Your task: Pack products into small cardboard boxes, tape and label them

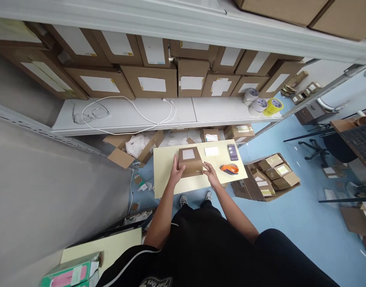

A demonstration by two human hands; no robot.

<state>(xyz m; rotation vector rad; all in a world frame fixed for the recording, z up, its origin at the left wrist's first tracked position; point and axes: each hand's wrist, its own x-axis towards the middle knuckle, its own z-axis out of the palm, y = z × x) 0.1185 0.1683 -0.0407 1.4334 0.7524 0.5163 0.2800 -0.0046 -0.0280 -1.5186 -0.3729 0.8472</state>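
Observation:
A small brown cardboard box [191, 169] with a white label [188, 154] on top sits on the pale yellow table [165, 171]. My left hand [176, 172] is closed against its left side, thumb on the front face. At the box's front right edge, my right hand [211, 173] has its fingers bent and touching the side; whether something small is pinched there I cannot make out. Right of the box lie a white card or label stack [212, 151], an orange and dark blue tape dispenser [229, 169] and a dark purple, blurred item [233, 152].
Above the table, a shelf [183, 111] bears a white cable [135, 104], glasses [94, 113], tape rolls [259, 105] and labelled boxes [153, 81]. An open carton [123, 157] stands left below it; a large carton of boxes [247, 189] is on the floor at right.

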